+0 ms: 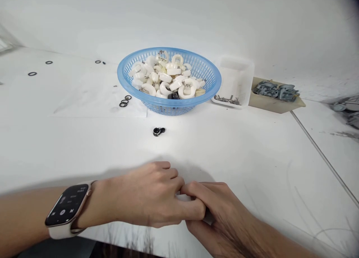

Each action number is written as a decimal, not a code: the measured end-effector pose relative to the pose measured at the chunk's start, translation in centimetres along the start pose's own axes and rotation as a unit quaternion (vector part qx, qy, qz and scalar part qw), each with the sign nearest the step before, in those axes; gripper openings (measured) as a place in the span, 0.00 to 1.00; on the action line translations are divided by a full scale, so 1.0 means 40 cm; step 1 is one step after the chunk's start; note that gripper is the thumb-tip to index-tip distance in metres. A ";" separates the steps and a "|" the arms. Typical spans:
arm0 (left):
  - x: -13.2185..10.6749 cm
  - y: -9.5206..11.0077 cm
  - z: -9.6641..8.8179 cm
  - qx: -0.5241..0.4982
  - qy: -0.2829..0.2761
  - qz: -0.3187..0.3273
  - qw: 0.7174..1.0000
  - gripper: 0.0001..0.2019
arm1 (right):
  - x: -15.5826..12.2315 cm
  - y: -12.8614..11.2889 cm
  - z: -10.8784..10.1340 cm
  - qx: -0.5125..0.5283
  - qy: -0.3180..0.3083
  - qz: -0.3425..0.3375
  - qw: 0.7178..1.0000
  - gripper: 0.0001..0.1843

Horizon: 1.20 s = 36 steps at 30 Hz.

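My left hand [157,196] and my right hand [221,209] meet low in the middle of the view, just above the white table, with fingers curled together. Between them shows a bit of a white piece [184,197]; the fingers hide most of it, so its shape cannot be made out. Both hands are closed on it, thumb and fingertips touching. Beyond them on the table lies a small black part with a ring and a short arm [158,131].
A blue plastic basket [126,85] holds many white ring-shaped plastic parts with metal tabs. Right of it stand a white tray [234,76] with thin metal pins and a beige box [266,105] with grey metal parts. Black rubber rings [123,103] lie at left.
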State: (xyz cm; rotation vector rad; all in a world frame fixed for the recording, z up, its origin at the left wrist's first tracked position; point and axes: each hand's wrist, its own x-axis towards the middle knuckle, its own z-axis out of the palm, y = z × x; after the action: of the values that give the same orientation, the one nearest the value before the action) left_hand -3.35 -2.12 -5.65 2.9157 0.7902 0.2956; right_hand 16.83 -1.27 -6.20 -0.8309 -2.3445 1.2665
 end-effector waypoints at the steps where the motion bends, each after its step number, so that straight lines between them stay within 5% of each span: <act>1: 0.000 -0.001 0.000 0.001 0.000 0.002 1.000 0.07 | 0.000 0.000 0.000 0.000 0.000 0.002 1.000 0.15; 36: -0.001 -0.005 0.008 0.015 0.006 0.017 1.000 0.09 | -0.006 0.004 0.006 -0.062 0.023 -0.040 0.997 0.14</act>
State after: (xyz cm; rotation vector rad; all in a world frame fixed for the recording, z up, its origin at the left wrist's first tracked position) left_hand -3.43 -2.00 -6.00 2.9609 0.7541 0.3068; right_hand 16.94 -1.51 -6.47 -0.7871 -2.4138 1.0700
